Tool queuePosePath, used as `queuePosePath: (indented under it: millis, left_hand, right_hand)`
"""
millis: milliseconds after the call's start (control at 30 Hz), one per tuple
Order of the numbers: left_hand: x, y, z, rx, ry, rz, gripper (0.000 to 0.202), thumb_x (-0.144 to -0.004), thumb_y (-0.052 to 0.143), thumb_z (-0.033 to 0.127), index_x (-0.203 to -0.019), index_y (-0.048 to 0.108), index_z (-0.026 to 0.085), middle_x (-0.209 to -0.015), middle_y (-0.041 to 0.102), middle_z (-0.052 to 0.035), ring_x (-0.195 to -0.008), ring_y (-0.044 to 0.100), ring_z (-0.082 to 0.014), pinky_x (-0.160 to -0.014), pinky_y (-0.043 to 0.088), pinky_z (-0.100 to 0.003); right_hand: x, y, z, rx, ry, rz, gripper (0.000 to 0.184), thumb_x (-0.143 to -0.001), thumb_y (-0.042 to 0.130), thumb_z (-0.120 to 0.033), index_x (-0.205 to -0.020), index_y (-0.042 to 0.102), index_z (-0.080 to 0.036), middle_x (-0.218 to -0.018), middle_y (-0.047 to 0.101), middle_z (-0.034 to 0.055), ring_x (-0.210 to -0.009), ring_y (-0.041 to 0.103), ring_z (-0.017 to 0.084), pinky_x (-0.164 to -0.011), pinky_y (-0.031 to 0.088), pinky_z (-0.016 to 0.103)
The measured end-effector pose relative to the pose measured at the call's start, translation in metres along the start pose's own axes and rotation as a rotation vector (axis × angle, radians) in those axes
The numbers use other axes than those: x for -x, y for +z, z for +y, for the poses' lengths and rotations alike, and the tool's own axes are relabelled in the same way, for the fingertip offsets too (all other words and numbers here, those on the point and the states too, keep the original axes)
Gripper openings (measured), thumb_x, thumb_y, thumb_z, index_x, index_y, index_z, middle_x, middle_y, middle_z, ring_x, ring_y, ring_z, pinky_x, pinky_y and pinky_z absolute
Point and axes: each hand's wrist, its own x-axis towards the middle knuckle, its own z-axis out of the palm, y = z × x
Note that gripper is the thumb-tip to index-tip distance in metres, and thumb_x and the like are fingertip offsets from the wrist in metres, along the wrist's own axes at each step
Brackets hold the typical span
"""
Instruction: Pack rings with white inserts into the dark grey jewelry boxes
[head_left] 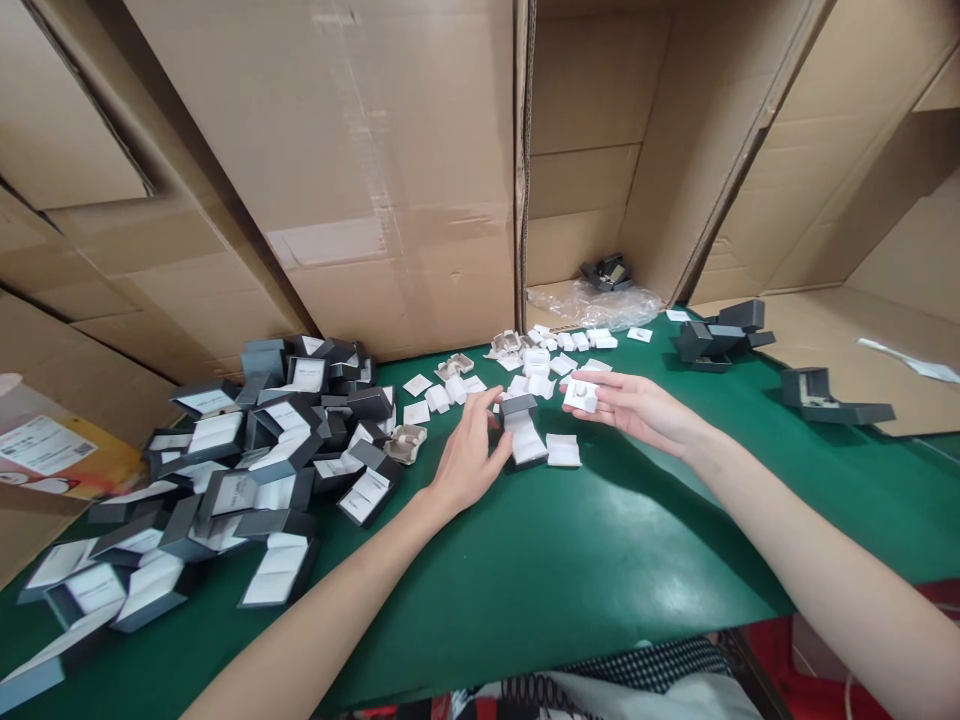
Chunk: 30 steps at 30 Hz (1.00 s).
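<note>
My right hand (634, 408) pinches a small white square insert (580, 395) above the green table; a small round mark or piece shows on its face. Just left of it, my left hand (472, 445) has its thumb and fingers around the side of an open dark jewelry box (523, 432) with a white lining. The box stands on the table with its lid tipped back. Beside the box lies a flat white card (563, 450). Farther back, several loose white inserts (536, 365) are scattered.
A heap of open dark boxes (262, 450) covers the table's left side. Crumpled grey-beige pieces (406, 443) lie beside it. At the right are more dark boxes (705, 343). Cardboard walls (420, 180) stand behind, with clear plastic wrap (600, 303) in one compartment.
</note>
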Motion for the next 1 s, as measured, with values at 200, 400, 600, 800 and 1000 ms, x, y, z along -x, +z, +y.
queuePosePath:
  millis: [200, 400, 600, 800, 1000]
  left_hand:
    - [0.0003, -0.0003, -0.0015, 0.013, -0.038, -0.043, 0.047, -0.09, 0.044, 0.023, -0.133, 0.026, 0.023, -0.125, 0.05, -0.0098, -0.09, 0.057, -0.0171, -0.072, 0.048, -0.028]
    - [0.0007, -0.0002, -0.0028, 0.001, -0.08, -0.08, 0.056, -0.089, 0.046, 0.027, -0.139, 0.021, 0.024, -0.115, 0.056, -0.0093, -0.088, 0.059, -0.019, -0.074, 0.048, -0.03]
    - [0.0006, 0.0006, -0.0044, 0.01, -0.095, -0.08, 0.057, -0.089, 0.047, 0.027, -0.14, 0.022, 0.025, -0.11, 0.057, -0.0086, -0.082, 0.059, -0.0181, -0.071, 0.047, -0.029]
    - [0.0007, 0.0005, -0.0032, 0.033, -0.089, -0.079, 0.055, -0.088, 0.047, 0.026, -0.139, 0.026, 0.025, -0.101, 0.058, -0.0065, -0.075, 0.058, -0.016, -0.067, 0.046, -0.027]
    - [-0.0005, -0.0008, -0.0027, 0.066, -0.104, -0.087, 0.042, -0.091, 0.043, 0.028, -0.132, 0.036, 0.024, -0.1, 0.057, -0.0052, -0.07, 0.056, -0.0135, -0.064, 0.044, -0.024]
  right_hand:
    - [0.0003, -0.0018, 0.0008, 0.033, -0.056, 0.039, 0.042, -0.068, 0.072, -0.013, -0.109, 0.064, -0.02, -0.114, 0.066, 0.008, -0.105, 0.063, 0.024, -0.104, 0.043, 0.044]
    - [-0.002, -0.0076, 0.0033, 0.132, -0.124, 0.132, 0.03, -0.061, 0.078, -0.018, -0.089, 0.068, -0.021, -0.104, 0.069, 0.0053, -0.106, 0.061, 0.024, -0.097, 0.045, 0.04]
    - [-0.0006, -0.0077, 0.0014, 0.214, -0.23, 0.162, 0.019, -0.058, 0.079, -0.021, -0.064, 0.061, -0.019, -0.1, 0.066, 0.0032, -0.111, 0.054, 0.023, -0.094, 0.043, 0.035]
    - [0.002, -0.0011, 0.0007, 0.227, -0.231, 0.161, 0.016, -0.061, 0.078, -0.025, -0.069, 0.065, -0.021, -0.081, 0.063, -0.0002, -0.082, 0.06, 0.015, -0.079, 0.048, 0.031]
    - [0.0023, -0.0025, 0.0013, 0.244, -0.185, 0.144, 0.034, -0.058, 0.081, -0.026, -0.091, 0.073, -0.022, -0.109, 0.066, 0.0064, -0.101, 0.059, 0.022, -0.094, 0.043, 0.036]
